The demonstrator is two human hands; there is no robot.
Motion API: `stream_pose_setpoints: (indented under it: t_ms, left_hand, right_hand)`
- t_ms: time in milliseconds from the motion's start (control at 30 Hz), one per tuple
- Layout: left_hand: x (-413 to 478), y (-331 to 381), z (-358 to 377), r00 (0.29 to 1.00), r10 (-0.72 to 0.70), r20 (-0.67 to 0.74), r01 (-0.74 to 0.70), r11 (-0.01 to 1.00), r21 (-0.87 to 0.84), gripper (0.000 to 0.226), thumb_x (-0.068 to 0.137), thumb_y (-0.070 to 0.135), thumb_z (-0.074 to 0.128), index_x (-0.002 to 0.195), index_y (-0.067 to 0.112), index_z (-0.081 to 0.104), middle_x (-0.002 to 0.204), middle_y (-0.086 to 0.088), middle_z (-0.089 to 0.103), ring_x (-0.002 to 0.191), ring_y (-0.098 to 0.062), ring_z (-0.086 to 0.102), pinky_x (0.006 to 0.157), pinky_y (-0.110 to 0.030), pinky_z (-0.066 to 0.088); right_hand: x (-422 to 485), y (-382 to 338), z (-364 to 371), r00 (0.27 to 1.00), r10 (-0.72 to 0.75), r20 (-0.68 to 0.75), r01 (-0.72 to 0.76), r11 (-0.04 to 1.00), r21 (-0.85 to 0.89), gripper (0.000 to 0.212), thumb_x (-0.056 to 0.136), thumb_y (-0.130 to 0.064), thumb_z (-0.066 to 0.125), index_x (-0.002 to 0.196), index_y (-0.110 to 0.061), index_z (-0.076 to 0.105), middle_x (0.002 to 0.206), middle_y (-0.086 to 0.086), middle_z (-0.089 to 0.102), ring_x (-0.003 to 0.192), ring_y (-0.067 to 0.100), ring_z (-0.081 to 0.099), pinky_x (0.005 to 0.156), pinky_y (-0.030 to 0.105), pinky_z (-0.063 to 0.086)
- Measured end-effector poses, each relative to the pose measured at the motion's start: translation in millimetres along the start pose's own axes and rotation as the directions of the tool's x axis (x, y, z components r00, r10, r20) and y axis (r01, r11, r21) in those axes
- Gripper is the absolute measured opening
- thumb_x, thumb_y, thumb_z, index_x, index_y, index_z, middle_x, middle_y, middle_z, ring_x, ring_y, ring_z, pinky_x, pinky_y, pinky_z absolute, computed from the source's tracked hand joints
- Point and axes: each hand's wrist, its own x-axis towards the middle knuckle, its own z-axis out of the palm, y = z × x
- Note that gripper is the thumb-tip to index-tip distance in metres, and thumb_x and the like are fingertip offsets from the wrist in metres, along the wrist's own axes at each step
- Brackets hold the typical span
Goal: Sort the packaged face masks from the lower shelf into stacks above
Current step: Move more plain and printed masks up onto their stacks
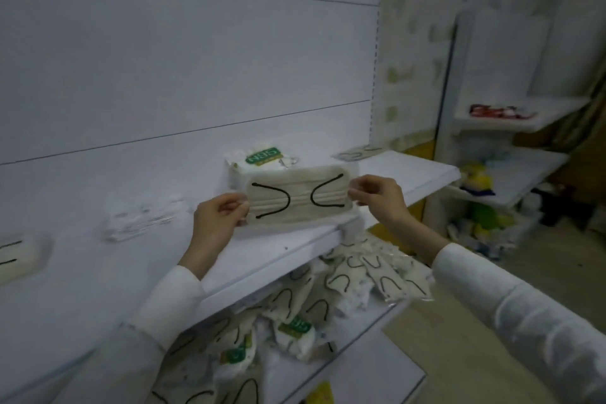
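A beige packaged mask (296,198) with black ear loops is held flat above the upper shelf (282,249). My left hand (218,215) pinches its left edge and my right hand (377,195) pinches its right edge. Directly behind it stands a stack of white packs with a green N95 label (262,157). A white stack (144,216) sits further left, and a beige stack (19,256) at the far left edge. One beige pack (359,151) lies at the shelf's back right. On the lower shelf (370,367), a loose heap of mixed packaged masks (314,302) spreads under my arms.
The white back panel (180,59) rises behind the upper shelf. To the right stands another shelving unit (511,170) holding colourful packets and toys. Tan floor (459,354) shows at the lower right.
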Motion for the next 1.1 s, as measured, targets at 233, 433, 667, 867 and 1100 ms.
stream_pose_setpoints:
  t_ms: [233,433,667,867,1100]
  left_hand:
    - [17,16,143,0.997,0.047,0.060,-0.045,0.998,-0.031,0.013,0.084,-0.001,0.064,0.091,0.010,0.064,0.076,-0.005,0.064,0.071,-0.015,0.061,0.056,-0.016,0.055]
    - [43,16,229,0.996,0.017,0.084,-0.020,0.999,0.036,0.011,0.083,0.002,0.067,0.088,0.011,0.067,0.075,-0.006,0.066,0.068,-0.015,0.063,0.058,-0.017,0.055]
    - [107,-3,299,0.976,-0.148,0.158,0.111,0.969,0.221,0.012,0.078,-0.004,0.069,0.075,0.007,0.065,0.072,-0.013,0.065,0.061,-0.021,0.062,0.051,-0.021,0.056]
    - [190,-23,345,0.976,-0.174,0.131,0.128,0.946,0.297,0.009,0.077,-0.005,0.069,0.082,0.002,0.066,0.071,-0.016,0.065,0.057,-0.020,0.060,0.054,-0.022,0.057]
    - [274,-36,384,0.984,-0.127,-0.127,0.155,0.958,0.243,0.026,0.075,0.003,0.070,0.099,0.009,0.064,0.070,-0.006,0.065,0.053,-0.006,0.061,0.070,-0.028,0.057]
  right_hand:
    - [45,46,-124,0.997,-0.014,-0.075,0.011,0.999,-0.051,0.009,0.085,-0.008,0.069,0.093,-0.011,0.068,0.086,0.005,0.069,0.081,0.021,0.065,0.073,0.029,0.056]
    - [91,85,-187,0.996,0.009,-0.094,-0.013,0.999,-0.044,0.010,0.086,-0.008,0.068,0.093,-0.014,0.067,0.085,0.003,0.068,0.083,0.021,0.065,0.071,0.026,0.054]
    - [180,144,-210,0.992,0.103,-0.067,-0.111,0.986,-0.122,0.018,0.084,-0.009,0.070,0.102,-0.011,0.068,0.091,0.002,0.069,0.084,0.018,0.067,0.067,0.024,0.051]
    - [274,178,-208,0.991,0.132,-0.006,-0.131,0.979,-0.158,0.015,0.082,-0.001,0.069,0.096,-0.006,0.066,0.085,0.008,0.067,0.079,0.020,0.064,0.062,0.023,0.050]
    - [394,196,-194,0.994,0.107,-0.027,-0.110,0.981,-0.158,0.034,0.080,-0.004,0.072,0.110,-0.005,0.058,0.078,0.004,0.061,0.074,0.021,0.061,0.071,0.034,0.054]
